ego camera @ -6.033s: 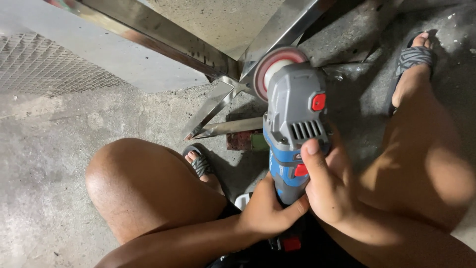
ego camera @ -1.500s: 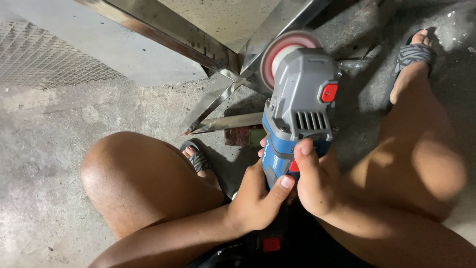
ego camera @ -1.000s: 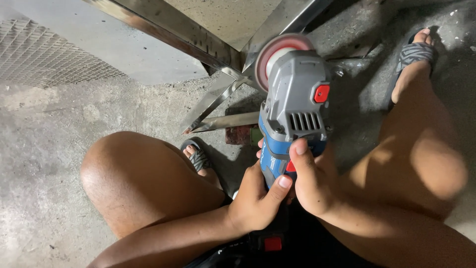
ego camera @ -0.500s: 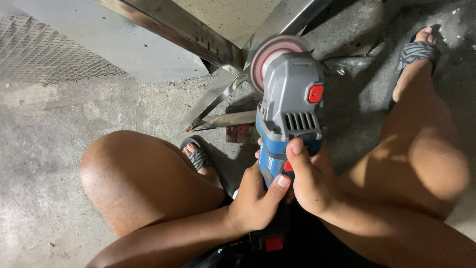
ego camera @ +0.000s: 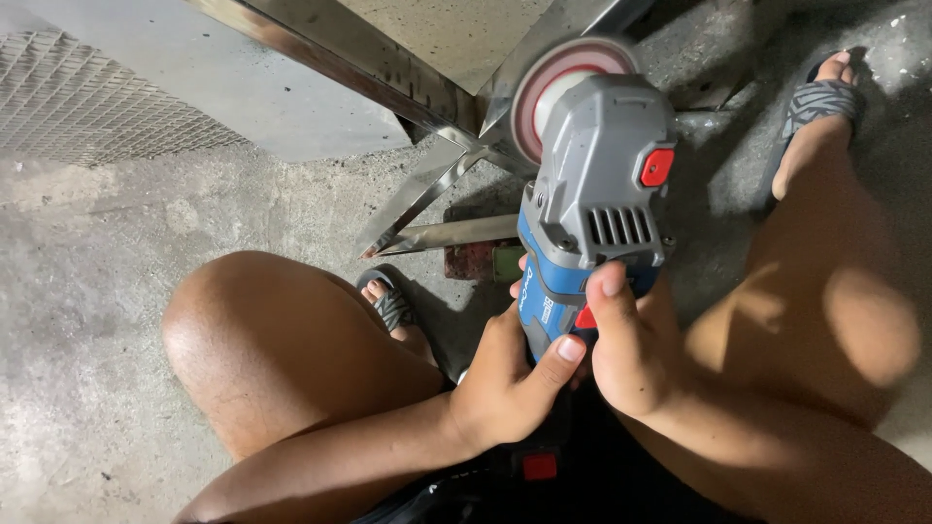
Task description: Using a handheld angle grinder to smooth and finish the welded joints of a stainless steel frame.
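Note:
Both my hands grip a grey and blue angle grinder (ego camera: 594,194) with a red button on its head. My left hand (ego camera: 510,383) wraps the blue body from the left, thumb across it. My right hand (ego camera: 631,344) clasps it from the right, thumb up against the grey housing. The reddish grinding disc (ego camera: 544,92) at the front lies against the shiny metal frame (ego camera: 427,97) where its bars meet. The tool points away from me, between my bare knees.
I squat on a rough concrete floor (ego camera: 87,320), feet in grey sandals (ego camera: 820,102). A loose metal bar (ego camera: 456,233) and a small red block (ego camera: 476,260) lie under the frame. A wire mesh panel (ego camera: 87,107) lies at the far left.
Over the earlier frames the grinder head swayed slightly right, then back left, staying near the frame's joint. Both hands keep the same grip.

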